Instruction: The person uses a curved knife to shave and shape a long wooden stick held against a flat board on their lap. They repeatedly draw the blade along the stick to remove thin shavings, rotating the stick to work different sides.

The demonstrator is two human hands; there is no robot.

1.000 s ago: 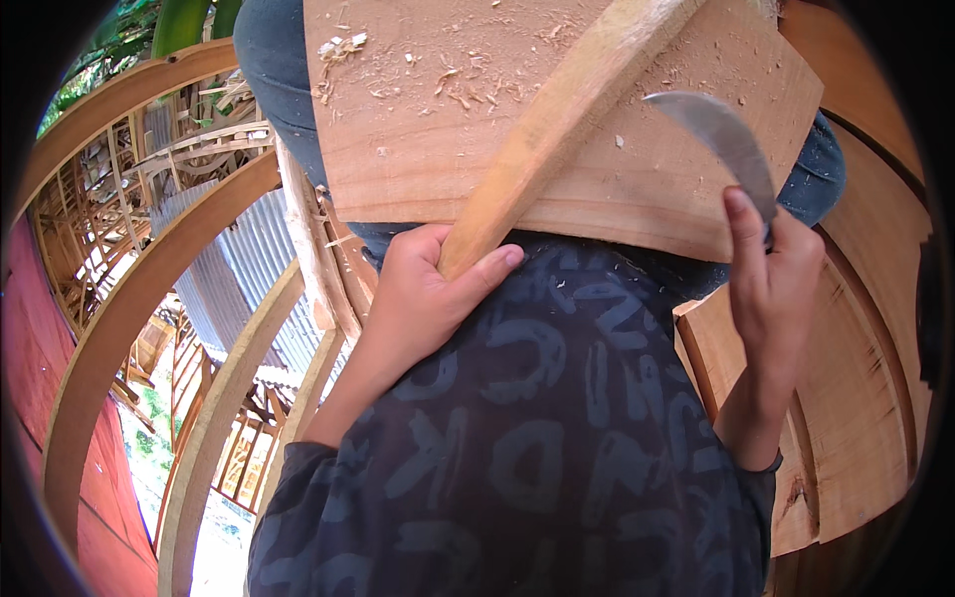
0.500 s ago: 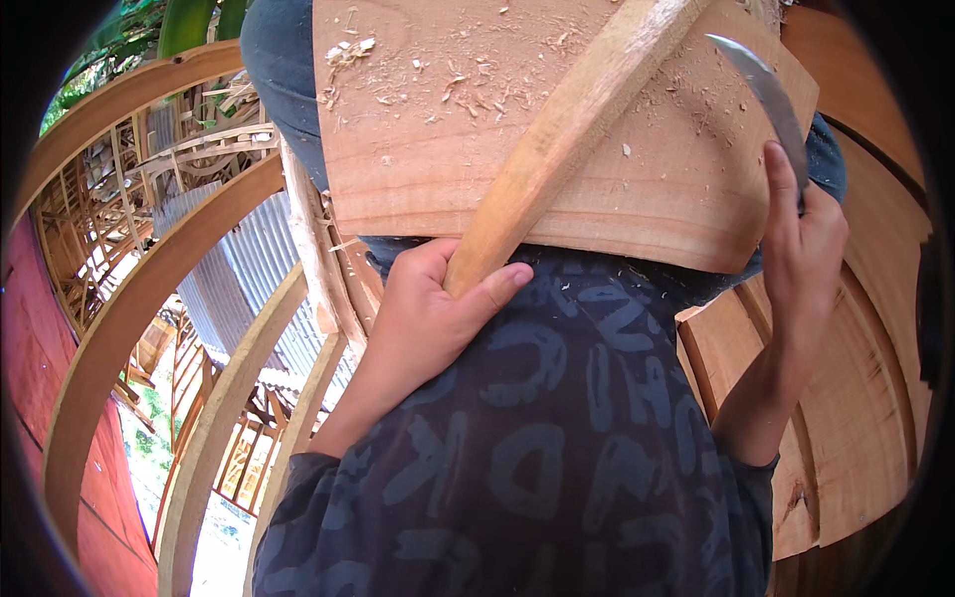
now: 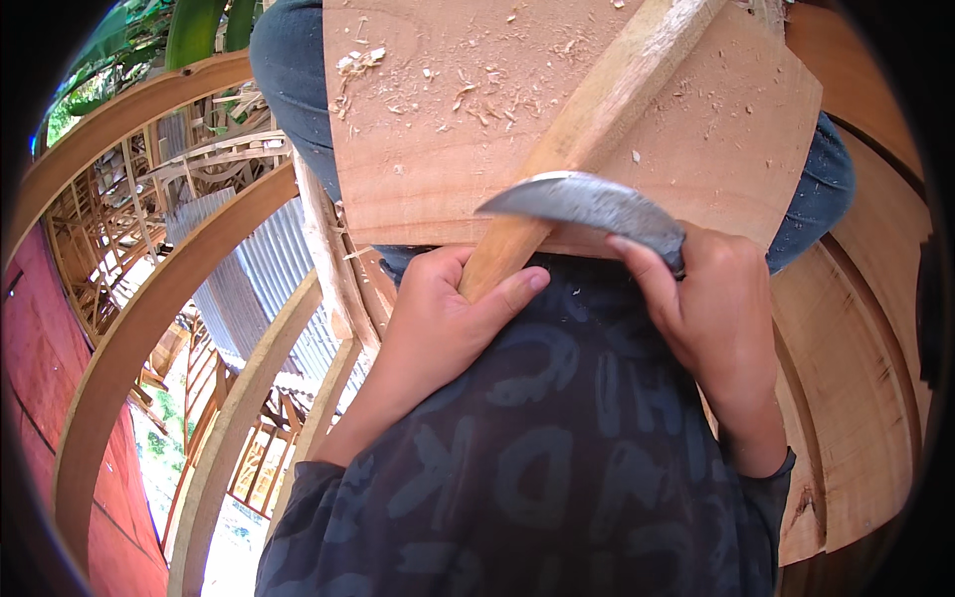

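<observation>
A long squared wooden stick [image 3: 597,114] slants across a broad board [image 3: 418,189] lying over my lap. My left hand [image 3: 443,313] is closed round the stick's near end, the thumb along its side. In my right hand [image 3: 721,308] is a knife with a curved, sickle-like blade [image 3: 597,204]; its handle is hidden in my fist. The blade reaches leftward over the stick, a short way above my left hand. Whether its edge touches the wood I cannot tell. Pale wood shavings [image 3: 482,95] are scattered over the board.
Curved wooden ribs [image 3: 169,338] rise at the left, with a corrugated metal sheet [image 3: 269,269] below and beyond them. Red planks [image 3: 60,378] run along the far left. At the right are curved wooden planks [image 3: 846,398]. My knees in blue trousers [image 3: 293,85] flank the board.
My right hand has swung left and inward, bringing the knife from the board's right side across the stick. My left hand keeps its grip on the stick; the view has shifted slightly.
</observation>
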